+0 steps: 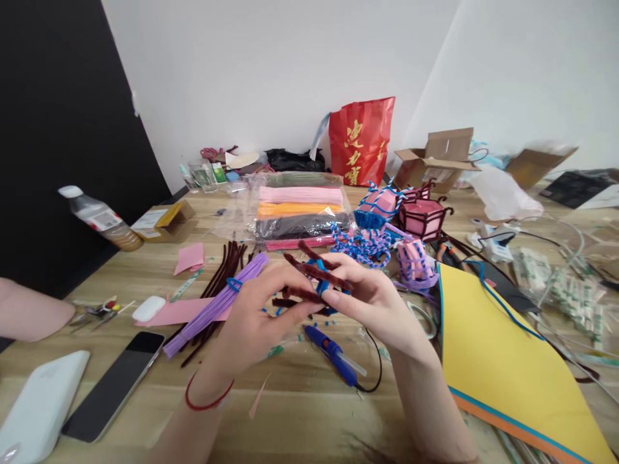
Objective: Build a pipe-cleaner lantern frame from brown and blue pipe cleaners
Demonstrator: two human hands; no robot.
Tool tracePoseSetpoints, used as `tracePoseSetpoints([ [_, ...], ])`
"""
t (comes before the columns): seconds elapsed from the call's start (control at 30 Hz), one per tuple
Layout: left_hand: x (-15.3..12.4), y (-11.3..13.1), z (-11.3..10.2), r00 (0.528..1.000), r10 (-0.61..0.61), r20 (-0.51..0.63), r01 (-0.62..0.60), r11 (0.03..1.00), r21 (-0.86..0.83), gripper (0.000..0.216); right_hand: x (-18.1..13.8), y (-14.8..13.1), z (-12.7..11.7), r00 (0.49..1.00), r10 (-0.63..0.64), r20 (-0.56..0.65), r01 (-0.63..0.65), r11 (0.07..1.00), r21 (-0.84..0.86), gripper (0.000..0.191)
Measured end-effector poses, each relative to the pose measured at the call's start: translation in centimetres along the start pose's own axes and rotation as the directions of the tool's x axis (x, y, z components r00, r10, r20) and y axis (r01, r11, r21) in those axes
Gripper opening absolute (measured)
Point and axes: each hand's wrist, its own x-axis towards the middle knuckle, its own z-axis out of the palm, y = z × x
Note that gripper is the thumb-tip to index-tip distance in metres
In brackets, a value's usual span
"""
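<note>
I have the small frame of dark maroon and blue pipe cleaners (330,273) pinched between the fingers of my left hand (264,309) and right hand (370,296), held up over the middle of the table (290,403). My likeliest trouble is a joint slipping: the stems are springy, so uneven pressure from my 2 hands could twist the frame or pop the blue piece loose. My fingers hide part of it, so I can't tell how firmly the pieces are fixed. The blue glue gun (333,354) lies just below my hands; if it's hot, which I can't see, a dropped wrist could mean a burn, and its thin black cord (378,361) could snag my right forearm.

The stems look fuzzy and bendable, with stubby ends poking out. To the left, a bundle of straight purple pipe cleaners (217,306) lies across a flat pink strip (186,312). On the right, smooth yellow sheet (507,348) overlaps blue and orange layers. Farther back stands an angular maroon-framed lantern (422,217) with pink panels.
</note>
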Motion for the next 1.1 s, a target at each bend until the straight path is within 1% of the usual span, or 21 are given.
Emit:
tracePoseSetpoints([
  [0.1,0.24,-0.22,-0.14,0.993,0.119,-0.018,-0.119,0.993,0.018,0.008,0.03,-0.21,0.17,0.999,0.027,0.031,-0.028,0.999,0.032,0.007],
  [0.2,0.47,-0.21,-0.04,0.983,0.174,-0.052,-0.173,0.985,0.019,0.008,-0.02,-0.28,0.26,0.998,0.041,0.04,-0.043,0.997,0.056,0.011],
  [0.33,0.57,-0.02,0.25,0.985,0.144,-0.091,-0.146,0.989,-0.016,0.008,-0.13,-0.15,0.16,0.998,0.039,0.047,-0.042,0.997,0.065,0.008],
  [0.47,0.49,-0.03,0.35,0.989,0.115,-0.094,-0.116,0.993,-0.011,0.005,-0.16,-0.01,0.0,0.997,0.038,0.067,-0.042,0.997,0.058,0.008],
  [0.67,0.29,-0.28,0.11,0.987,0.149,-0.059,-0.148,0.989,0.018,0.006,-0.27,0.06,-0.06,0.995,0.048,0.092,-0.053,0.997,0.053,0.007],
  [0.8,0.09,-0.56,-0.06,0.985,0.173,-0.029,-0.171,0.984,0.048,0.008,-0.41,-0.15,0.06,0.992,0.079,0.097,-0.084,0.995,0.051,0.007],
  [0.97,0.14,-0.69,0.08,0.984,0.172,-0.042,-0.171,0.985,0.018,0.007,-0.55,-0.46,0.19,0.992,0.086,0.093,-0.095,0.991,0.097,0.005],
  [1.03,0.27,-0.57,0.16,0.985,0.172,-0.03,-0.172,0.985,0.025,0.005,-0.64,-0.49,0.19,0.993,0.082,0.081,-0.091,0.99,0.111,0.004],
  [1.1,0.39,-0.4,0.2,0.983,0.185,-0.002,-0.184,0.981,0.053,0.006,-0.72,-0.51,0.18,0.996,0.077,0.043,-0.081,0.991,0.102,0.003],
])
